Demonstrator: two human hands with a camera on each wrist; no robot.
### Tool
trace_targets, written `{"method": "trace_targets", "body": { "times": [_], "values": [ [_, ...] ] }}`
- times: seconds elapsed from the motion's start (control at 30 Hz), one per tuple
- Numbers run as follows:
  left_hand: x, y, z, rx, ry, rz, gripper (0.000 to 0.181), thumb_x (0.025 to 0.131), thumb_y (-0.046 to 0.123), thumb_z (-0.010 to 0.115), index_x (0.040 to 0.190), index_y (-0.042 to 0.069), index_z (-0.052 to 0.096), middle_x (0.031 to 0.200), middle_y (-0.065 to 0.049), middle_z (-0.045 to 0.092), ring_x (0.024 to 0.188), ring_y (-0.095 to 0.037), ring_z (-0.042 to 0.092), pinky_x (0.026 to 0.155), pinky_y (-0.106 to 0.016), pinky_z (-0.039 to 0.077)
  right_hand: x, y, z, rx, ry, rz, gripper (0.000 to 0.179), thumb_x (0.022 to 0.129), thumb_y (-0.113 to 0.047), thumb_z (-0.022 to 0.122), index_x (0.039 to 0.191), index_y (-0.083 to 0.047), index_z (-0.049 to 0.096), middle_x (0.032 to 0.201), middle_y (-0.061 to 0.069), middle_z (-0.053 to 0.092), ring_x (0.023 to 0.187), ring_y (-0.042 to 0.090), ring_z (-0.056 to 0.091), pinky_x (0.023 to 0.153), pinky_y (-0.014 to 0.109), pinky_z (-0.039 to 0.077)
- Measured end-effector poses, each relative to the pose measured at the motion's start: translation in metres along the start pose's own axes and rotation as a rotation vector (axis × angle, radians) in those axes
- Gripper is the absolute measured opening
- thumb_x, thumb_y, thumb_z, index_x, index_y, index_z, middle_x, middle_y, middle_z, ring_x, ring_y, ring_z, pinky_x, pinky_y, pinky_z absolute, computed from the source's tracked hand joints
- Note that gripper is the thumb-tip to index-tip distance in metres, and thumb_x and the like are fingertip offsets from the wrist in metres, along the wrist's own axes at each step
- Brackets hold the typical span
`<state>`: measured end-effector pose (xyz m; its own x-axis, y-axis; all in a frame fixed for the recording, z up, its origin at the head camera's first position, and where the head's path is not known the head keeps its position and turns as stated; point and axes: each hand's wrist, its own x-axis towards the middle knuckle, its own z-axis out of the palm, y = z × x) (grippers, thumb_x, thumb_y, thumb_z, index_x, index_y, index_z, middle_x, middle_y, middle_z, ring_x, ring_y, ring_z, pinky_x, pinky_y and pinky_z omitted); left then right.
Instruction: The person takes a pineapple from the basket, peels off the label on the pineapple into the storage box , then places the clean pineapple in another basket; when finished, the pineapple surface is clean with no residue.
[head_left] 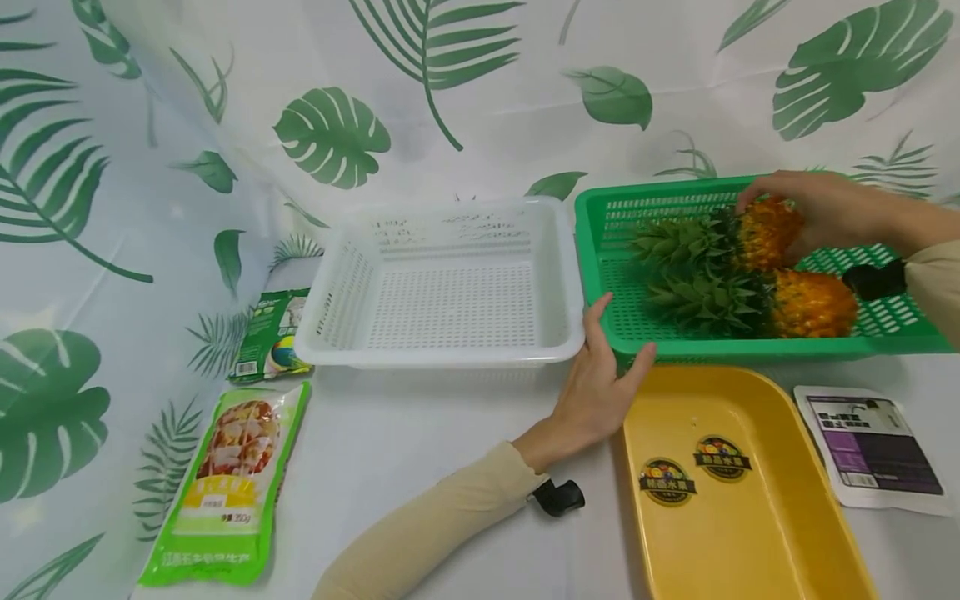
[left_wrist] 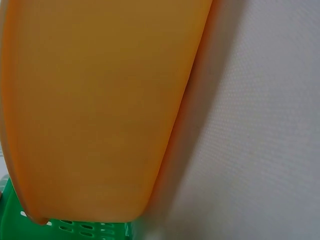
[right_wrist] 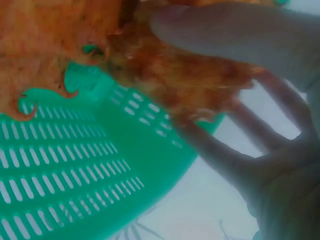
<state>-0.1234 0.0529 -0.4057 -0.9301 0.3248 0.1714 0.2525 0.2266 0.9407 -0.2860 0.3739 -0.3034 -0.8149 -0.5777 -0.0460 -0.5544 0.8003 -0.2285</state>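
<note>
Two pineapples lie side by side in a green slotted basket [head_left: 618, 296], their leafy crowns pointing left. The farther pineapple [head_left: 768, 233] is gripped by my right hand [head_left: 832, 204], which reaches in from the right with thumb and fingers around the fruit. Close up in the right wrist view, the fingers curve about its rough orange skin [right_wrist: 165, 75]. Just in front lies the nearer pineapple [head_left: 813, 308]. My left hand [head_left: 592, 396] has its fingers spread at the front-left corner of the green basket, close beside the white basket [head_left: 450, 358]; exact contact is unclear.
A yellow tray [head_left: 750, 533] with two round stickers stands in front of the green basket. To its right lies a white-and-purple packet [head_left: 877, 450]. At the left are a small green packet [head_left: 262, 337] and a larger green-edged food bag [head_left: 225, 492]. Leaf-patterned cloth rises behind.
</note>
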Motion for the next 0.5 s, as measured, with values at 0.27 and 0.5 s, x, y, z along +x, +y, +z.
{"method": "trace_targets", "body": {
  "times": [0.27, 0.5],
  "values": [
    [-0.001, -0.0016, 0.0005, 0.001, -0.008, 0.008, 0.075, 0.109, 0.045, 0.048, 0.165, 0.027, 0.001, 0.172, -0.016, 0.017, 0.156, -0.026, 0.026, 0.124, -0.045, 0.03, 0.005, -0.0023, 0.0006, 0.01, -0.058, 0.032, 0.077, 0.069, 0.016, 0.089, 0.137, 0.0, 0.055, 0.14, 0.03, 0.052, 0.117, 0.052, 0.055, 0.088, 0.066, 0.053],
    [-0.0005, -0.0023, -0.0014, 0.007, -0.007, 0.012, 0.074, 0.109, 0.045, 0.048, 0.165, 0.026, 0.003, 0.17, -0.021, 0.023, 0.154, -0.029, 0.032, 0.123, -0.043, 0.033, 0.0078, -0.0052, -0.0005, 0.022, -0.097, 0.068, 0.078, 0.073, 0.017, 0.086, 0.142, 0.002, 0.053, 0.144, 0.032, 0.048, 0.122, 0.055, 0.051, 0.092, 0.069, 0.049]
  ]
}}
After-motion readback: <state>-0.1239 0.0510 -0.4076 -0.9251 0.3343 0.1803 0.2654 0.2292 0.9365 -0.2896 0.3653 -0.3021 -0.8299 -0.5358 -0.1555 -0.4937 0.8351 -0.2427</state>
